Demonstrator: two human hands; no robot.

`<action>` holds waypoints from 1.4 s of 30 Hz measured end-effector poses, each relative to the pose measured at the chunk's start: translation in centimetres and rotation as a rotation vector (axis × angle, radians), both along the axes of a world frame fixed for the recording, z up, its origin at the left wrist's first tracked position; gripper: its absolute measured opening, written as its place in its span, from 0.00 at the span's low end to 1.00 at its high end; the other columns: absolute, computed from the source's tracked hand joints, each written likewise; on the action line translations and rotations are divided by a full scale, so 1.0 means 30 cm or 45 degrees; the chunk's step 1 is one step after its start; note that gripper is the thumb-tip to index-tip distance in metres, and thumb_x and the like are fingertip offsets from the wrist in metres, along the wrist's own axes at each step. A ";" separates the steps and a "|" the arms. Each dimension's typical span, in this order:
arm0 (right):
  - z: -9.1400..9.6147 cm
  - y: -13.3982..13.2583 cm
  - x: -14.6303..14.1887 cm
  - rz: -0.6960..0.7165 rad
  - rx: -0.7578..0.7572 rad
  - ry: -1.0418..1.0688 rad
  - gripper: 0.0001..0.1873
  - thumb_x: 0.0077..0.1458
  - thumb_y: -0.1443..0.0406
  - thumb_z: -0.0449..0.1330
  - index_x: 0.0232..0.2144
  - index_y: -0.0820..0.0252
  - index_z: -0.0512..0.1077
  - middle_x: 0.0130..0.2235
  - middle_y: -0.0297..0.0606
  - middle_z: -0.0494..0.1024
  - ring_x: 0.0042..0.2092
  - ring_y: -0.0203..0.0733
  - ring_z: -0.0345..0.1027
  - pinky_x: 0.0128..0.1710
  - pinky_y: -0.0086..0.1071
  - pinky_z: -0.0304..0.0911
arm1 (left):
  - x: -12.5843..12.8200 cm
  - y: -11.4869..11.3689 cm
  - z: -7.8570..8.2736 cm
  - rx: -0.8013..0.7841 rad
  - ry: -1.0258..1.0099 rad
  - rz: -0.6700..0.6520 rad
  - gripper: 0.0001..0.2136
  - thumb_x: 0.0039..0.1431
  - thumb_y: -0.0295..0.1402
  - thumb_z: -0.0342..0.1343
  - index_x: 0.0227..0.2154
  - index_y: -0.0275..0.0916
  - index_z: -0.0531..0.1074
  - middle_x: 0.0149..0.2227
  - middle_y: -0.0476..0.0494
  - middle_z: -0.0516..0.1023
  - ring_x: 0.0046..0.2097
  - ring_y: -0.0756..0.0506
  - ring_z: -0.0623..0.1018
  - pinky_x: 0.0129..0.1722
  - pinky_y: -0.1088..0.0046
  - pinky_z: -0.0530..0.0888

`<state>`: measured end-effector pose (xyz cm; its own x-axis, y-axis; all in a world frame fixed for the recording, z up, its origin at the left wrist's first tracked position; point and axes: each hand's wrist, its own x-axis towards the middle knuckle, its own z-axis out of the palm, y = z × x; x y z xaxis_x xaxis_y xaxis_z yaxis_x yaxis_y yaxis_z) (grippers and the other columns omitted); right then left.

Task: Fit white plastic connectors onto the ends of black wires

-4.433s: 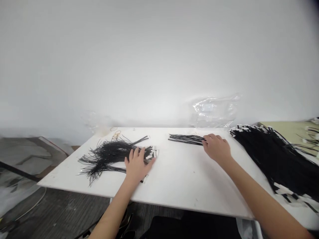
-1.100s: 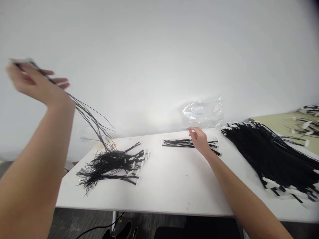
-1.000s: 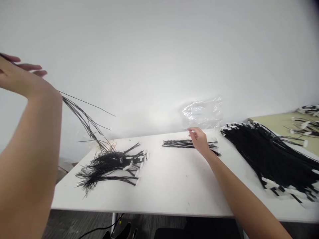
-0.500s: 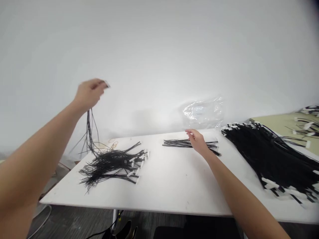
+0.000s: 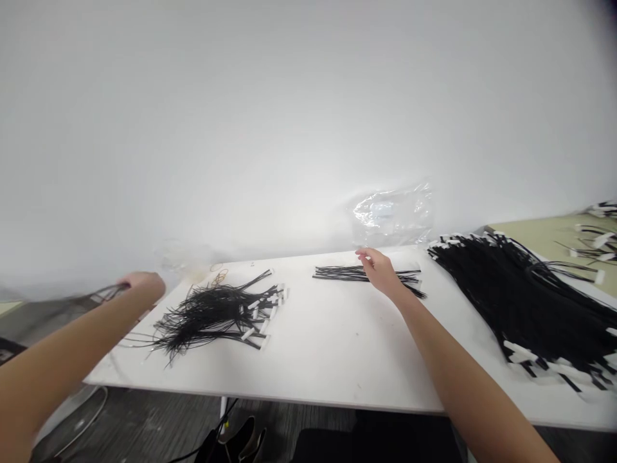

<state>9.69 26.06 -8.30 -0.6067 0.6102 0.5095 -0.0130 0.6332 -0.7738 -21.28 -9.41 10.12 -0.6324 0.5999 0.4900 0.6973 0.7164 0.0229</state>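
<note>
My left hand [image 5: 145,284] is at the table's left end, blurred and partly behind its own forearm. It is closed on a bundle of thin black cables [image 5: 107,292] that trails out to the left. My right hand [image 5: 380,269] hovers over or rests on a small row of black cables [image 5: 337,274] near the back edge; contact is hard to judge. Its fingers are loosely bent, a little apart, with nothing visible between them. Between my hands lies a tangled pile of black cables [image 5: 212,315], its white connectors pointing right.
A large stack of black cables [image 5: 520,302] with white connectors covers the right side of the white table [image 5: 328,366]. A clear plastic bag [image 5: 393,215] leans on the wall. Tan rubber bands [image 5: 219,278] lie behind the pile. More cables rest on a yellowish surface [image 5: 535,228] at far right.
My left hand has swung down and left with its cables, from raised above the pile to low at the table's left end. My right hand has stayed nearly still.
</note>
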 end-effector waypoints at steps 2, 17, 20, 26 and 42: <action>0.002 0.000 0.001 -0.001 0.004 0.006 0.16 0.58 0.58 0.45 0.40 0.58 0.69 0.41 0.40 0.73 0.36 0.38 0.66 0.38 0.33 0.63 | -0.050 -0.057 0.043 -0.093 0.021 0.054 0.22 0.59 0.46 0.45 0.19 0.32 0.63 0.16 0.50 0.61 0.26 0.49 0.69 0.35 0.61 0.68; 0.040 -0.063 0.012 0.158 -0.326 -0.035 0.15 0.56 0.60 0.45 0.39 0.58 0.67 0.28 0.34 0.63 0.26 0.33 0.54 0.26 0.28 0.52 | 0.423 0.373 0.062 -0.307 0.062 -0.524 0.19 0.63 0.41 0.35 0.48 0.41 0.65 0.40 0.42 0.76 0.38 0.44 0.74 0.36 0.70 0.68; 0.083 -0.107 0.017 0.343 -0.451 -0.026 0.17 0.56 0.54 0.47 0.36 0.58 0.68 0.23 0.30 0.57 0.23 0.30 0.48 0.23 0.26 0.47 | 0.619 0.446 -0.026 -0.651 0.009 -0.901 0.13 0.62 0.35 0.40 0.41 0.45 0.70 0.38 0.45 0.76 0.36 0.45 0.75 0.32 0.72 0.67; 0.126 -0.136 0.014 0.543 -0.624 0.032 0.20 0.54 0.50 0.49 0.31 0.60 0.69 0.21 0.30 0.54 0.23 0.29 0.47 0.23 0.26 0.48 | 0.803 0.490 -0.083 -0.349 -0.311 -1.129 0.11 0.60 0.32 0.44 0.39 0.41 0.71 0.31 0.44 0.74 0.27 0.50 0.71 0.26 0.74 0.64; 0.133 -0.078 0.031 0.550 -0.825 0.005 0.16 0.50 0.53 0.55 0.37 0.57 0.69 0.22 0.27 0.53 0.22 0.27 0.44 0.22 0.26 0.48 | 0.719 0.689 -0.370 0.784 -1.899 -1.000 0.18 0.58 0.42 0.49 0.46 0.39 0.72 0.49 0.40 0.71 0.51 0.42 0.68 0.49 0.67 0.64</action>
<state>10.63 23.72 -4.30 -0.8573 0.4968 0.1346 -0.1593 -0.0073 -0.9872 0.28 11.27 -0.97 -0.3908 0.9172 0.0769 -0.0212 -0.0925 0.9955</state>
